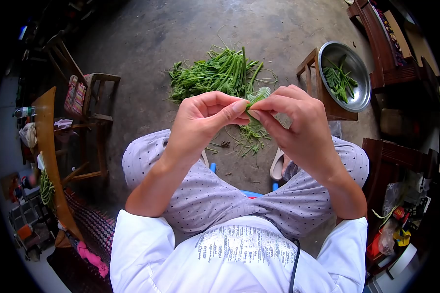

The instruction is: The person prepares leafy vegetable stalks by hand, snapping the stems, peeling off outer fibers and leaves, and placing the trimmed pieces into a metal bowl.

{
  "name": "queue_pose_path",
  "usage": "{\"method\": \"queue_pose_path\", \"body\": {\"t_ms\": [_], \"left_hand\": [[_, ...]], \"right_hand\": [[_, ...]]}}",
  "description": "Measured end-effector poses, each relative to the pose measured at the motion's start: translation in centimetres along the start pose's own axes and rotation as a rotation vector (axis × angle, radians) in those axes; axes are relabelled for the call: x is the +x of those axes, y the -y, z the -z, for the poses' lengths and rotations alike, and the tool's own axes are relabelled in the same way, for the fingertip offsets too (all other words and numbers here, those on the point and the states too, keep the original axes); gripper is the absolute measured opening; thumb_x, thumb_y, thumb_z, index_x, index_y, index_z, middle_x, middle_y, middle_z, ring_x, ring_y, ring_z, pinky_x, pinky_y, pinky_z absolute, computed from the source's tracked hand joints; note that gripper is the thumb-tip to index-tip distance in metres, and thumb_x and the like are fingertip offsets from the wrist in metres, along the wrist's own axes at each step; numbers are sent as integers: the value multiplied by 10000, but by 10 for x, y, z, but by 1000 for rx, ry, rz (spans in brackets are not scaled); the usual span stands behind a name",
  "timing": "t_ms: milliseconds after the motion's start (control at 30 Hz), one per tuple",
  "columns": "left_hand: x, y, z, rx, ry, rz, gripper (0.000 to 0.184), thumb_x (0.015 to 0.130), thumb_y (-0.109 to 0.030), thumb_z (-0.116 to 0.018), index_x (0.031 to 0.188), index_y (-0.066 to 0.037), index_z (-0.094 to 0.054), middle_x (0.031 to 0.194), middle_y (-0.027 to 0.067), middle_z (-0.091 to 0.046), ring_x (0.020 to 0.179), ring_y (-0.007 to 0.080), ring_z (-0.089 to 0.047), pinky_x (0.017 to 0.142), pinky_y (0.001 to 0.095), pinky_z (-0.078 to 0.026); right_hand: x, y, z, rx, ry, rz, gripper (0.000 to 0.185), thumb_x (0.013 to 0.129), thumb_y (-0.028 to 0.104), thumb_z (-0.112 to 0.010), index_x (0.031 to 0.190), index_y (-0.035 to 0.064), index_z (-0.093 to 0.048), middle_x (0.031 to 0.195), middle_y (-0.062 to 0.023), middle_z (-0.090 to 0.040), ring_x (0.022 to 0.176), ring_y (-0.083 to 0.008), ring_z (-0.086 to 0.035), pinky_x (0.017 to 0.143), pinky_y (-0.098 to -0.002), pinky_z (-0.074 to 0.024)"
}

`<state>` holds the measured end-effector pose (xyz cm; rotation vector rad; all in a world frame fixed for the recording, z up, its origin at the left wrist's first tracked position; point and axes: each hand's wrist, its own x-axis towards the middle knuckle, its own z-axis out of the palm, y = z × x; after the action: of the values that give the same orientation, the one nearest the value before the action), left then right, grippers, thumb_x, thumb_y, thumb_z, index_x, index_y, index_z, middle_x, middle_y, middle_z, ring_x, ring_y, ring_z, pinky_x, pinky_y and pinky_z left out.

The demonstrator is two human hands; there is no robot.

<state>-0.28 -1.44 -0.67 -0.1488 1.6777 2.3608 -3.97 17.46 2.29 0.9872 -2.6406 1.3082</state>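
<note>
My left hand (208, 117) and my right hand (298, 124) meet above the floor, thumbs and fingertips pinched together on a small green stem (250, 105). A pale green leaf (262, 94) shows just behind the fingertips. Beyond my hands a large heap of leafy green stalks (215, 73) lies on the concrete floor. Smaller green scraps (252, 139) are scattered below my hands, between my feet. On the right, a metal basin (363, 93) holds some green stems and leaves (340, 80).
The basin rests on a wooden stool (336, 108). A wooden chair (102, 78) with a patterned cushion stands at the left, near a wooden table (46, 132). Dark wooden furniture (396, 75) lines the right side. Bags and small items (401, 219) lie at the lower right.
</note>
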Motion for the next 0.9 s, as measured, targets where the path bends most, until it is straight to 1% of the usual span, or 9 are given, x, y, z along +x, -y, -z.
{"method": "queue_pose_path", "body": {"t_ms": [33,100,200,333,400,533,600,700,900], "left_hand": [[0,0,0,0,-1,0,170,893,-117,-626,982,26,-644,903,121,-682,814,180,-675,778,302,-545],[0,0,0,24,3,-4,173,890,-114,-629,985,30,-643,907,124,-682,820,183,-675,783,306,-545],[1,1,0,26,-1,-4,176,889,-114,-630,987,33,-643,909,124,-682,824,183,-674,788,307,-545],[2,2,0,35,-4,0,180,890,-113,-629,990,35,-642,914,126,-681,829,183,-672,792,307,-543],[2,1,-1,5,-1,-4,188,892,-104,-631,1007,45,-644,910,107,-677,820,147,-662,767,252,-542],[1,1,-2,17,-5,-30,192,894,-116,-625,1002,42,-640,927,131,-680,841,185,-671,796,303,-541],[2,2,-4,0,-35,-42,196,894,-109,-631,1016,44,-642,904,99,-680,817,139,-660,762,240,-536],[2,2,-6,59,-51,-77,215,897,-122,-626,1027,49,-629,940,125,-677,845,181,-669,784,285,-539],[3,4,-10,39,-81,-145,221,898,-127,-626,1031,50,-623,942,123,-675,852,180,-667,785,274,-534]], "right_hand": [[0,0,0,0,1,1,89,737,16,-700,823,26,-676,746,-86,-621,709,-218,-600,617,-304,-472],[0,0,-2,-45,-11,21,32,748,82,-671,761,53,-664,738,-73,-618,719,-252,-580,656,-361,-468],[0,0,-5,-56,-29,41,39,734,82,-673,736,51,-650,742,-68,-613,724,-248,-577,659,-363,-468],[0,0,-5,-60,-32,40,43,726,79,-671,736,47,-644,751,-69,-611,729,-250,-575,660,-365,-468],[0,2,-6,-49,-34,0,47,732,78,-666,751,42,-642,750,-76,-608,732,-253,-576,662,-366,-468],[-1,2,-9,2,-75,-37,55,744,81,-657,771,35,-643,756,-88,-610,737,-261,-579,665,-371,-468],[-1,2,-11,27,-91,-78,64,757,85,-649,779,26,-642,760,-99,-612,742,-272,-586,670,-376,-469],[-1,2,-15,32,-123,-106,71,763,86,-642,791,20,-643,764,-108,-617,742,-281,-591,676,-381,-469],[1,5,-14,39,-143,-124,79,785,84,-630,822,14,-632,772,-122,-622,738,-288,-599,673,-388,-473]]}}
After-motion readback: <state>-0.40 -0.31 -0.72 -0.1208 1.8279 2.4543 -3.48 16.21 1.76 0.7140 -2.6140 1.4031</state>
